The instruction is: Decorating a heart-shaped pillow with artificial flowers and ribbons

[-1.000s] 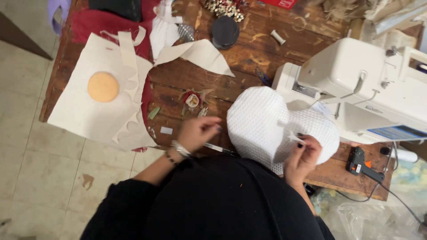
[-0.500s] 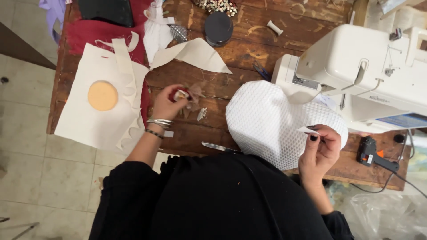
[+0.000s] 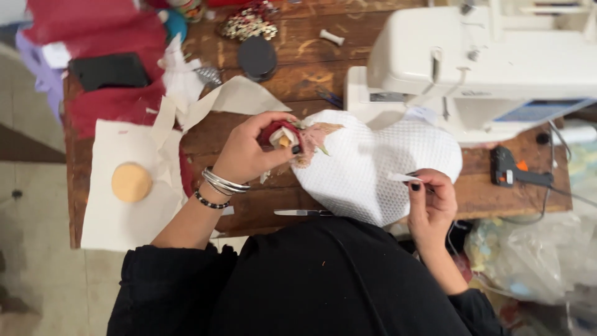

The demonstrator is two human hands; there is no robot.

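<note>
A person in a black top works at a scarred wooden bench [image 3: 311, 68], seen from above, with a piece of white waffle-textured fabric [image 3: 373, 165] spread in front of the white sewing machine [image 3: 491, 62] as the centre of the work. The left hand [image 3: 252, 152], wrist ringed with silver and dark bead bracelets [image 3: 221, 186], is closed around a small red-and-cream fabric ornament [image 3: 281, 134] and holds it at the fabric's upper left edge, touching a pale pink embroidered motif [image 3: 314, 140] that lies on the cloth there. The right hand [image 3: 429, 202] pinches the fabric's lower right edge, fingers together on the cloth, with a thin white strip [image 3: 404, 178] just beside its fingertips; whether it grips that strip too cannot be told. A slim metal tool, perhaps tweezers or a blade [image 3: 305, 213], lies on the bench just below the fabric. A black glue gun [image 3: 510, 168] rests to the fabric's right, and a sheet of cream paper carrying a round tan disc [image 3: 131, 182] sits well to its left, near red cloth [image 3: 112, 99]. The step in hand looks like placing the ornament on the fabric; the next move would call for steadying the cloth and fixing the piece where it sits.
</note>
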